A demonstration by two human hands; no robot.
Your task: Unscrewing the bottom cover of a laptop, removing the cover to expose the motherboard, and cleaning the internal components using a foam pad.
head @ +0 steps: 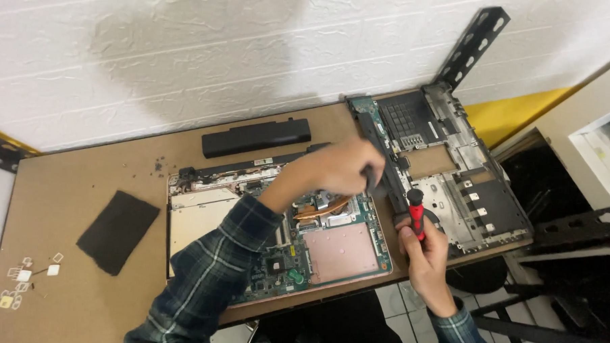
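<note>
On one desk point(81, 184): one opened laptop point(275, 238); right hand point(425, 253) grip pinching one screwdriver point(416, 212); left hand point(346, 167) grip unclear.

Overall light: bright, even, cool white, as from indoor lighting above.
Wall shadow: a broad soft-edged grey patch lies on the white wall point(188, 46) at upper centre, which places the light source behind and above the camera.
Bench: the brown bench point(68, 183) is evenly lit, with only faint, short shadows beside the black battery bar point(255, 136) and the dark pad point(117, 230).
Glare: mild sheen on the pinkish metal plate point(343, 250); no blown-out areas.
Dark zone: the space under the bench at lower right falls into deep shade.
Sharpness: centre fairly crisp; left hand point(342, 167) slightly soft.
Edges: wide-angle bending of straight lines.
</note>
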